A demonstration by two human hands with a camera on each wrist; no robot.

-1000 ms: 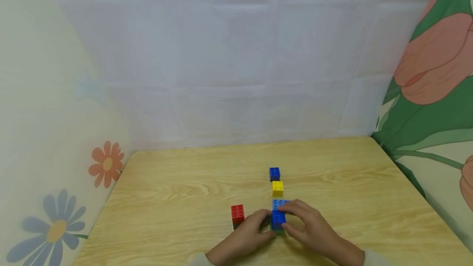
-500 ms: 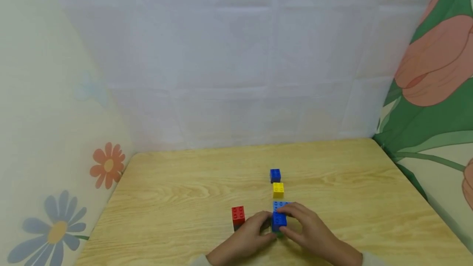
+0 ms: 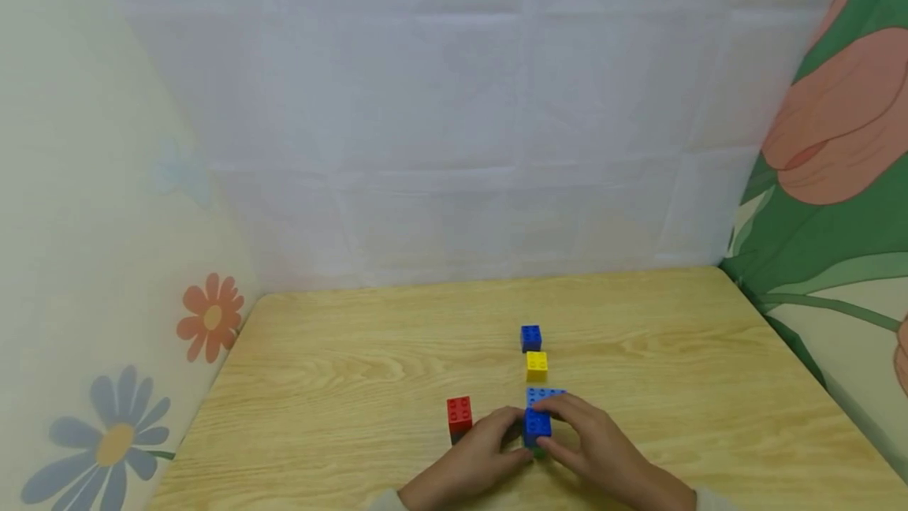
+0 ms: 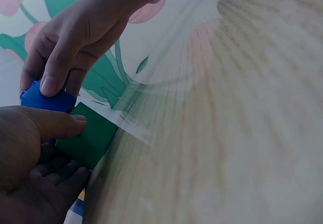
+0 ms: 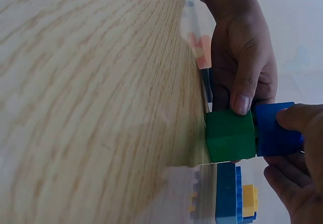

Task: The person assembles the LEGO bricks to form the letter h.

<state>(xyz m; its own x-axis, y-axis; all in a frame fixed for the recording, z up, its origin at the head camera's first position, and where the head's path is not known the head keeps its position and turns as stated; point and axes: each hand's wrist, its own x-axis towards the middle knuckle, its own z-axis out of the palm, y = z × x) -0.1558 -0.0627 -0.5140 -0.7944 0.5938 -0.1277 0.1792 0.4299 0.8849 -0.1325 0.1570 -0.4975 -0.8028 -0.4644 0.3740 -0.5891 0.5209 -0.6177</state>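
One dark blue studded plastic brick [image 3: 537, 427] is held over a green plastic brick [image 5: 230, 135], on a wood-grained table [image 3: 340, 385].
The right hand [image 3: 599, 440] pinches the blue brick, and the left hand [image 3: 485, 448] grips the green one. The head view nearly hides this green brick; the right wrist view shows its side and a narrow gap between the two.

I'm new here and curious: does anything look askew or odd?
Nothing looks spilled or damaged. One small oddity: in the right wrist view, the held blue block isn't flush with the green block; a narrow gap shows between them, perhaps because it isn't fully pressed on.
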